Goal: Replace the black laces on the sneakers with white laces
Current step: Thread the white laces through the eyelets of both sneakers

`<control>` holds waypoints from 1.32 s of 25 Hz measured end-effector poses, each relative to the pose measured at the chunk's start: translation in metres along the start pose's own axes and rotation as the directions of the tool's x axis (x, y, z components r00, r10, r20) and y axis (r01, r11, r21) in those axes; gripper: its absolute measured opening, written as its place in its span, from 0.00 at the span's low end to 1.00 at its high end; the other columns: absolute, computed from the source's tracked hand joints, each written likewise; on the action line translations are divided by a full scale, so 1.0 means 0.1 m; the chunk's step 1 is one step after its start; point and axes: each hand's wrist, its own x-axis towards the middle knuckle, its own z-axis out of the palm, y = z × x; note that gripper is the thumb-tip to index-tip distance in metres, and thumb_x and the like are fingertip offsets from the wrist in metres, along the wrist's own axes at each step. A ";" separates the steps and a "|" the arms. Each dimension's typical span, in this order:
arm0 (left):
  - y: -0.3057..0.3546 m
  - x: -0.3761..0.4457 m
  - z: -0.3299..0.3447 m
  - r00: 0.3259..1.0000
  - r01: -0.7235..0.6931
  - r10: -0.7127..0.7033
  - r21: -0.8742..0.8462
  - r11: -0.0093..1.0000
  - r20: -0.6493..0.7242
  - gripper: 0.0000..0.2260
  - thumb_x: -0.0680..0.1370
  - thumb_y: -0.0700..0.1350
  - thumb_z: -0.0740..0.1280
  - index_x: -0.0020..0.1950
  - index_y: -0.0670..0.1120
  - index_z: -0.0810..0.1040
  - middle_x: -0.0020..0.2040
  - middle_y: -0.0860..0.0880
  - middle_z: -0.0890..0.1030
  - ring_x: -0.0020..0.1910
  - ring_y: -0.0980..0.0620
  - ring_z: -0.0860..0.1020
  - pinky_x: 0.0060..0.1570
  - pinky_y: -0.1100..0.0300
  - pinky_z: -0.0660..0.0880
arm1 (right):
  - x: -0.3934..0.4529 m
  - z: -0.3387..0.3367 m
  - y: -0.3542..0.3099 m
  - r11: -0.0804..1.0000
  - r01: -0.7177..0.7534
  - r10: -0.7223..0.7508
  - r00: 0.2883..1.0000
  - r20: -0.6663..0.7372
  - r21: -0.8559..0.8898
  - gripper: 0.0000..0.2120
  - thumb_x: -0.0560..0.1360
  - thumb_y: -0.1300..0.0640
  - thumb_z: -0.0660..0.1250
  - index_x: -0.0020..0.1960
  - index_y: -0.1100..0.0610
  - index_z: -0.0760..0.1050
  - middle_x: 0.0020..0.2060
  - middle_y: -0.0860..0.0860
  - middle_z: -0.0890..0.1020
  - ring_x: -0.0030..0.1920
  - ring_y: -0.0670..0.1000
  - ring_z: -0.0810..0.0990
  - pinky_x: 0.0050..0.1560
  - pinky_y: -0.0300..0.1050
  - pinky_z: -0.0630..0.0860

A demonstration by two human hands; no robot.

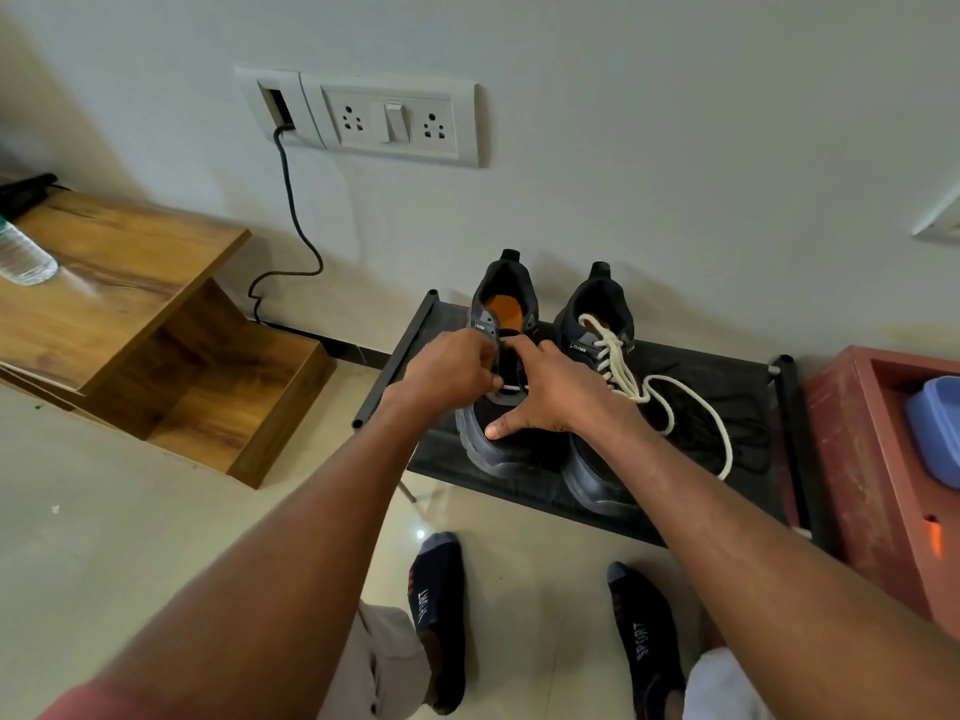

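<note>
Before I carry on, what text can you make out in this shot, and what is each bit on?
"CLYMB" in small white letters on the tongue tag of the right sneaker; just legible.
The left sneaker has a like tag beside the left hand; too small to read.
"SPORT" in white on the sock of the right foot.
White print on the sock of the left foot; too distorted to read.
No readable marking on the switch plate.

Black sneakers (524, 407) with orange insoles (506, 310), white laces (618, 363), and a wood-grain brown shelf (119, 272).
</note>
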 end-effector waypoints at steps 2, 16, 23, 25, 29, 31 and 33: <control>0.07 -0.07 -0.16 0.995 -0.038 0.024 -0.152 0.988 -0.092 0.14 0.80 0.43 0.73 0.36 0.48 0.72 0.37 0.49 0.79 0.37 0.52 0.79 0.33 0.62 0.74 | 0.00 -0.01 0.01 1.000 -0.004 0.004 1.000 0.006 0.007 0.59 0.59 0.33 0.83 0.80 0.40 0.53 0.71 0.52 0.70 0.68 0.63 0.76 0.62 0.63 0.78; -0.17 -0.01 0.05 0.995 0.062 -0.068 0.075 0.995 0.078 0.16 0.76 0.59 0.75 0.51 0.48 0.81 0.45 0.50 0.82 0.45 0.51 0.80 0.43 0.54 0.77 | 0.02 0.00 -0.01 1.000 0.006 -0.006 1.000 -0.001 -0.001 0.57 0.60 0.34 0.83 0.79 0.39 0.55 0.72 0.51 0.70 0.69 0.60 0.76 0.63 0.62 0.78; -0.02 -0.16 -0.43 0.981 -0.021 -0.091 -0.560 0.828 -0.172 0.16 0.82 0.47 0.70 0.35 0.45 0.76 0.34 0.47 0.74 0.33 0.52 0.70 0.37 0.59 0.68 | 0.04 -0.01 0.01 1.000 -0.017 0.016 1.000 0.027 0.023 0.60 0.58 0.34 0.84 0.80 0.41 0.54 0.72 0.51 0.70 0.70 0.62 0.75 0.64 0.64 0.77; -0.07 -0.22 -0.57 0.956 -0.050 -0.160 -0.675 0.736 -0.245 0.18 0.82 0.49 0.69 0.33 0.46 0.75 0.34 0.46 0.73 0.31 0.52 0.68 0.36 0.59 0.67 | 0.02 -0.02 0.01 0.999 -0.016 0.015 0.999 0.033 0.029 0.59 0.59 0.35 0.84 0.80 0.42 0.54 0.73 0.52 0.69 0.71 0.63 0.74 0.65 0.66 0.76; -0.25 -0.24 -0.47 0.983 0.168 -0.176 -0.140 0.976 -0.049 0.14 0.81 0.55 0.69 0.41 0.46 0.80 0.38 0.50 0.80 0.43 0.49 0.76 0.56 0.48 0.74 | -0.03 -0.03 -0.04 1.000 0.011 -0.011 1.000 -0.001 0.014 0.56 0.61 0.36 0.84 0.79 0.42 0.54 0.71 0.54 0.71 0.68 0.63 0.77 0.64 0.65 0.76; -0.31 -0.18 -0.39 0.973 0.228 -0.231 0.101 0.968 0.014 0.16 0.79 0.60 0.70 0.44 0.48 0.77 0.42 0.50 0.80 0.50 0.47 0.78 0.65 0.41 0.69 | -0.05 -0.03 -0.06 0.999 0.019 -0.018 1.000 -0.022 0.029 0.57 0.60 0.36 0.84 0.78 0.42 0.53 0.69 0.55 0.73 0.64 0.63 0.79 0.63 0.65 0.78; -0.30 -0.13 -0.30 0.975 0.194 -0.205 0.119 0.974 0.087 0.23 0.76 0.66 0.71 0.49 0.46 0.76 0.45 0.51 0.79 0.51 0.47 0.78 0.63 0.42 0.72 | -0.08 -0.04 -0.08 0.999 0.015 -0.012 0.999 -0.042 0.050 0.59 0.60 0.38 0.85 0.78 0.42 0.50 0.69 0.57 0.73 0.62 0.64 0.80 0.62 0.65 0.79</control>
